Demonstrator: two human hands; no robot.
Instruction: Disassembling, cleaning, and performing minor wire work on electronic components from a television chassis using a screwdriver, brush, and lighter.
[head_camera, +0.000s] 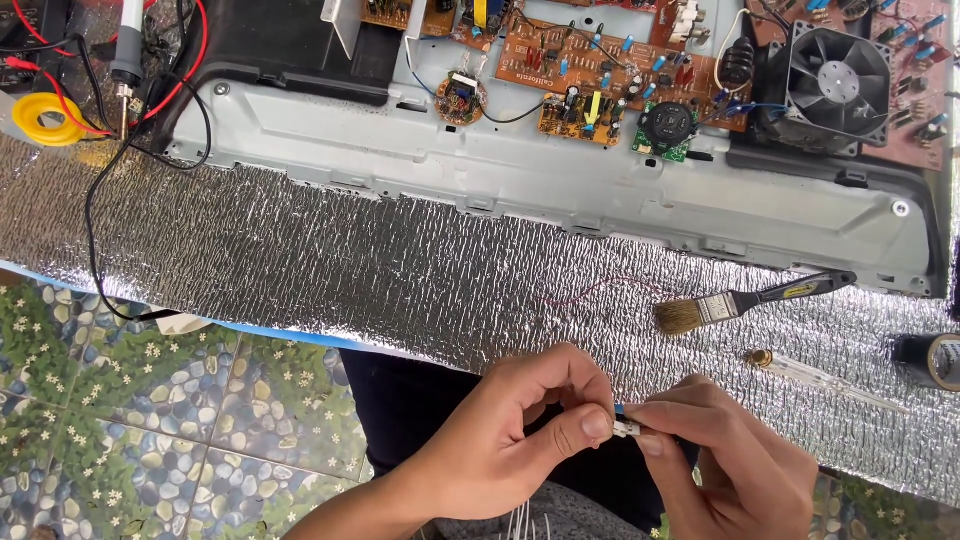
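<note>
My left hand (510, 430) and my right hand (735, 460) meet at the bottom of the head view, over my lap. Between their fingertips both pinch a small white connector piece (626, 428); a short blue bit shows just above it. The fingers hide the rest of it. A thin red wire (590, 290) lies on the silver foil mat (300, 260) a little above my hands.
A paintbrush (745, 300) and a clear-handled tester screwdriver (820, 380) lie on the mat at right, next to a black tape roll (935, 360). Beyond is an opened grey chassis (560, 170) with circuit boards (590, 70) and a fan (838, 80). A yellow solder spool (42, 118) and cables sit far left.
</note>
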